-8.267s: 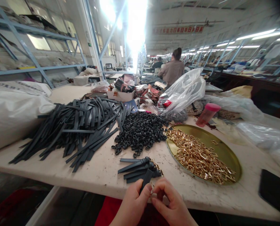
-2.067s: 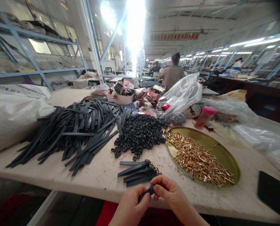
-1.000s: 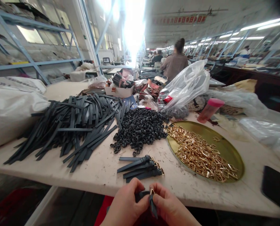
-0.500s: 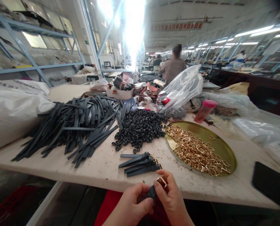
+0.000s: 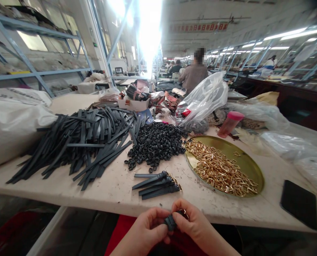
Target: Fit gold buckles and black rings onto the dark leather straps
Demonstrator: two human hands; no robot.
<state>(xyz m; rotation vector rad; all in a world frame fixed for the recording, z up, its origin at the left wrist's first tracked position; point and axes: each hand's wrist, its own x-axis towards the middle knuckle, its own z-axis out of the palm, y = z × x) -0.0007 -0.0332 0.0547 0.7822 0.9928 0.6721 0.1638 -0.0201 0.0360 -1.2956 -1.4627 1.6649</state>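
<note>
Below the desk's (image 5: 116,199) near edge, our left hand (image 5: 148,233) and right hand (image 5: 194,227) both pinch the dark strap end (image 5: 171,223) with closed fingers. A loose pinch could drop its gold buckle (image 5: 185,213).

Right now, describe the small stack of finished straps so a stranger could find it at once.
Start at the round gold tray of buckles. Just left of it, near the table edge, lies the small stack of finished straps. Unlike the big loose pile of bare straps, these carry black loops and gold buckles.

Dark strap (image 5: 170,223) with gold buckle (image 5: 185,213), pinched below table edge
</note>
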